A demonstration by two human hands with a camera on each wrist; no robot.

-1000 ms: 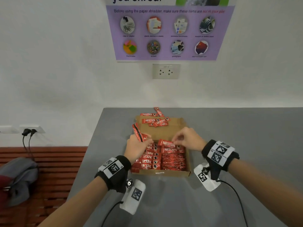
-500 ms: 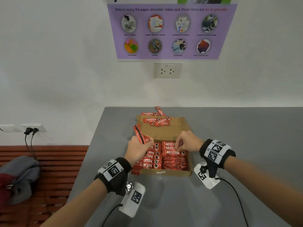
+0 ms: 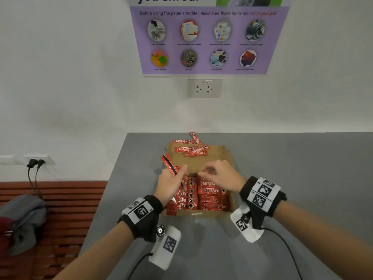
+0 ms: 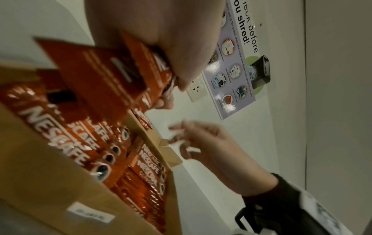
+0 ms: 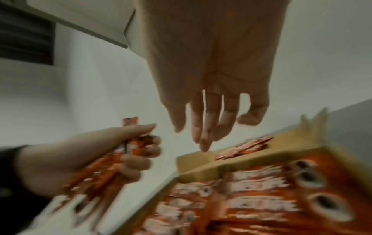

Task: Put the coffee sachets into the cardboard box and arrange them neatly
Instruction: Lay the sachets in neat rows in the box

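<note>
A shallow cardboard box (image 3: 217, 161) lies on the grey table (image 3: 292, 158). Its near half holds two rows of red coffee sachets (image 3: 212, 193) lying flat. Several loose sachets (image 3: 190, 149) rest on the box's far flap and the table behind it. My left hand (image 3: 171, 182) grips a bunch of sachets (image 3: 168, 164) that stick up over the box's left side; the right wrist view shows that left hand (image 5: 100, 159) curled round them. My right hand (image 3: 218, 173) hovers over the right row, fingers straight and spread (image 5: 203, 127), holding nothing.
The wall with a poster (image 3: 207, 37) and a power socket (image 3: 204, 88) stands right behind the table. A wooden bench (image 3: 60, 209) with a grey bag (image 3: 22, 219) lies to the left below the table edge. Bare grey tabletop extends to the right of the box.
My right hand let go of the sachet it was placing in the right row and lifted, moving left toward my left hand. The left hand kept its bunch.
</note>
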